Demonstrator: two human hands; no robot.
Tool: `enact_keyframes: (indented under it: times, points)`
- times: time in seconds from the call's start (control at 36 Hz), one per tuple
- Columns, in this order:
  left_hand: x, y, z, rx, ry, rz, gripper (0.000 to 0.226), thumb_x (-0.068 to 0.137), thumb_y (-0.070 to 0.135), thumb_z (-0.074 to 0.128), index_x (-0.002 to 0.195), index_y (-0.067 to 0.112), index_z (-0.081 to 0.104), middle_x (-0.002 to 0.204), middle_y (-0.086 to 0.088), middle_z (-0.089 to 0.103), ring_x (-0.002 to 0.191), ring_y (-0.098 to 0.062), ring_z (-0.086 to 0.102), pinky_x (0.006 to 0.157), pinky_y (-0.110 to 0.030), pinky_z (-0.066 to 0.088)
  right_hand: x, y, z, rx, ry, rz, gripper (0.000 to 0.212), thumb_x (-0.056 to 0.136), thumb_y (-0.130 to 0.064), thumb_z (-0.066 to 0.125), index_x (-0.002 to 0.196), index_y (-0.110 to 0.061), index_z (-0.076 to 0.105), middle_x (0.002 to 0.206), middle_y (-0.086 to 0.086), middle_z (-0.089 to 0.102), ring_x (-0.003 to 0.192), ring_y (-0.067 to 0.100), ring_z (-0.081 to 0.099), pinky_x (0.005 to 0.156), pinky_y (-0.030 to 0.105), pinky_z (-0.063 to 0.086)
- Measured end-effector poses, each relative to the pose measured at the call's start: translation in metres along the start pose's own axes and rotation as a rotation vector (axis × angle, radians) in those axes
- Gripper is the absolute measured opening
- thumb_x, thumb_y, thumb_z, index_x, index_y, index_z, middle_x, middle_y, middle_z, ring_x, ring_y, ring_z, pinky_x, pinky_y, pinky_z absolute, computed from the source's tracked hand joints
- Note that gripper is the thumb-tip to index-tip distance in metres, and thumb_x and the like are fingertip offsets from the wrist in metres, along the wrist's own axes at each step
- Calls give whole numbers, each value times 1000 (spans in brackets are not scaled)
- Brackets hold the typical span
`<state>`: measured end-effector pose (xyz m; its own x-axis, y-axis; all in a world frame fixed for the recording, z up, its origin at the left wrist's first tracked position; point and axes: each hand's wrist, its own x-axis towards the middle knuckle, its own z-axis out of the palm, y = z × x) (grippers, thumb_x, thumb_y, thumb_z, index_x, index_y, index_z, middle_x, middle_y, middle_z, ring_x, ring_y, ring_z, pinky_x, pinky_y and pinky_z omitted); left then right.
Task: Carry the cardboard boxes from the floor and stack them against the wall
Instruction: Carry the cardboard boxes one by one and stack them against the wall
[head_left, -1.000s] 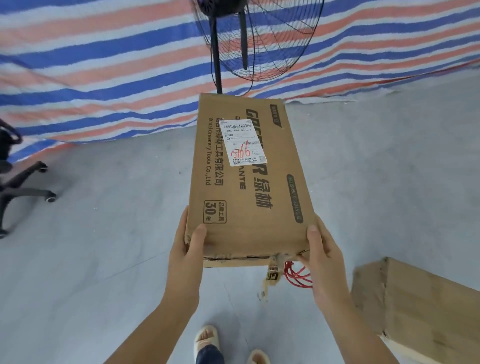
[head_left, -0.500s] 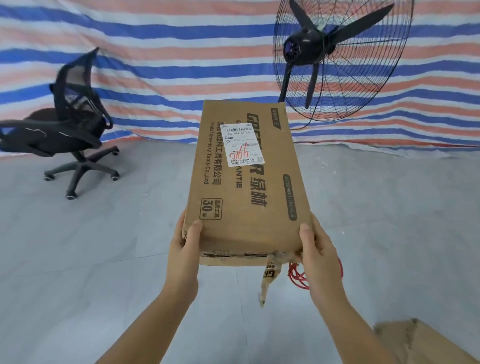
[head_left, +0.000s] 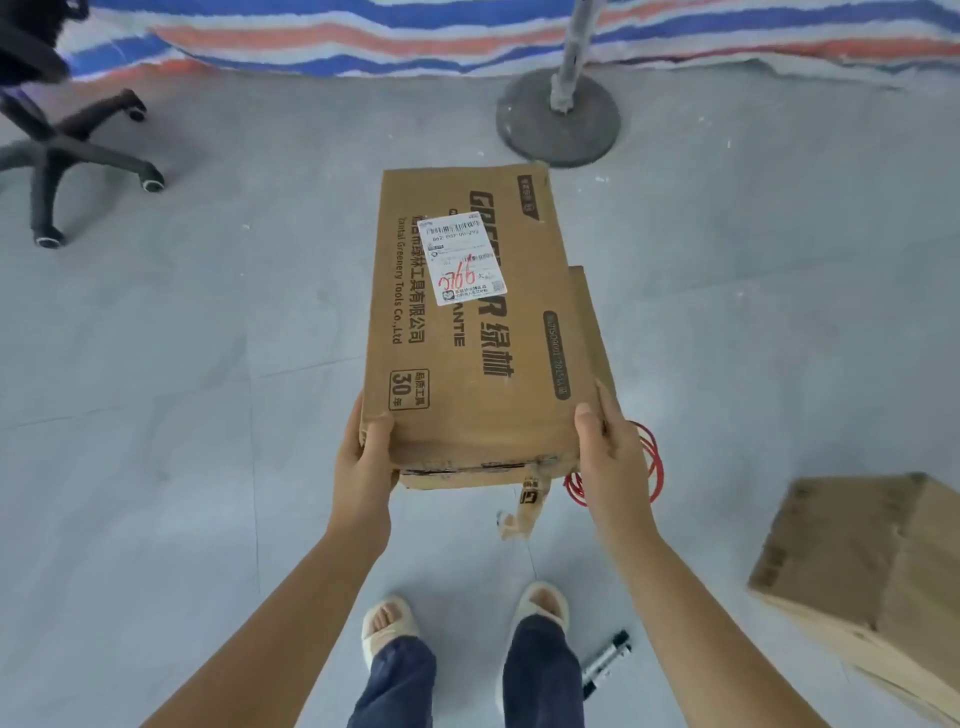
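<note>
Your fingers grip the long cardboard box (head_left: 475, 322) at its near end, left hand (head_left: 363, 462) and right hand (head_left: 613, 457) on either side, held mid-frame above the floor (head_left: 182, 389); a second box (head_left: 872, 571) lies lower right.

Brown corrugated cardboard box (head_left: 483, 332): black print, white shipping label (head_left: 465, 259) with red scrawl. Red coiled cable (head_left: 649, 462) at its near right corner. Backdrop tarp (head_left: 363, 36): blue, orange-red, white stripes. Floor (head_left: 182, 415) pale grey. Office chair base (head_left: 67, 156) black. Jeans (head_left: 395, 680) dark blue, slippers (head_left: 387, 621) cream.
</note>
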<state>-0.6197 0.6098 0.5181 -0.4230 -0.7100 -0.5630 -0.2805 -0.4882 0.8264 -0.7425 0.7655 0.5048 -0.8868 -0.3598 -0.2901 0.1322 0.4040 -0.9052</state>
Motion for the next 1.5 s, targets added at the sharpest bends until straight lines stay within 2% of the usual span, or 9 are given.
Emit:
enact_keyframes:
  times: [0.33, 0.47, 0.58, 0.78, 0.92, 1.06, 1.22, 1.36, 1.5]
  points:
    - [171, -224, -49, 105, 138, -43, 39, 100, 17, 37, 134, 32, 50, 93, 27, 62, 92, 3, 54, 86, -26, 45, 63, 265, 142, -3, -106, 162, 63, 86, -59, 34, 143, -34, 39, 127, -7, 53, 116, 9, 51, 98, 39, 48]
    - [203, -289, -81, 198, 189, -124, 38, 100, 20, 40, 135, 29, 49, 118, 12, 58, 118, -15, 49, 99, -41, 40, 64, 325, 177, -51, -207, 193, 49, 101, -32, 40, 148, -28, 32, 130, -7, 46, 118, -4, 43, 93, 3, 31]
    - [210, -324, -96, 394, 191, -175, 23, 96, 29, 53, 118, 27, 47, 102, 14, 54, 113, -21, 51, 100, -47, 43, 61, 354, 193, -138, -291, 187, 52, 99, -30, 43, 149, -24, 31, 138, 0, 48, 125, 8, 44, 106, 31, 40]
    - [229, -328, -100, 365, 280, -210, 48, 90, 29, 63, 130, 17, 39, 100, 17, 48, 106, -14, 48, 100, -44, 43, 75, 365, 175, -172, -274, 291, 37, 101, -23, 43, 138, -17, 50, 132, -6, 56, 115, 2, 50, 88, 0, 35]
    - [242, -323, -108, 339, 282, -215, 49, 91, 30, 62, 133, 18, 40, 117, 9, 50, 110, -14, 48, 91, -42, 45, 102, 401, 142, -396, 104, 306, 36, 98, -7, 43, 133, -7, 52, 133, 11, 55, 124, 23, 49, 94, 15, 31]
    - [247, -328, -113, 318, 266, -213, 49, 91, 30, 61, 134, 18, 39, 117, 9, 49, 115, -15, 47, 95, -46, 44, 130, 436, 135, -532, -77, 577, 59, 98, -11, 47, 151, -9, 21, 157, 13, 22, 144, 27, 23, 113, 39, 25]
    - [244, -330, -114, 267, 252, -210, 48, 92, 30, 60, 134, 20, 41, 116, 10, 51, 116, -14, 49, 97, -45, 45, 113, 400, 180, -146, 159, 302, 26, 99, -17, 44, 121, -13, 56, 120, -4, 57, 119, 13, 50, 103, 23, 36]
    - [242, -315, -117, 140, 210, -306, 41, 94, 28, 57, 133, 19, 48, 115, 11, 56, 115, -11, 50, 107, -50, 39, 85, 342, 215, 4, -359, 255, 50, 101, -39, 36, 148, -21, 30, 146, -7, 42, 131, 2, 39, 110, 22, 33]
    - [226, -285, -112, 123, 164, -338, 28, 94, 35, 56, 121, 30, 53, 110, 20, 57, 115, -8, 48, 108, -50, 36, 86, 296, 218, 41, -301, 260, 46, 96, -34, 48, 141, -33, 37, 135, -15, 50, 127, 1, 44, 110, 28, 36]
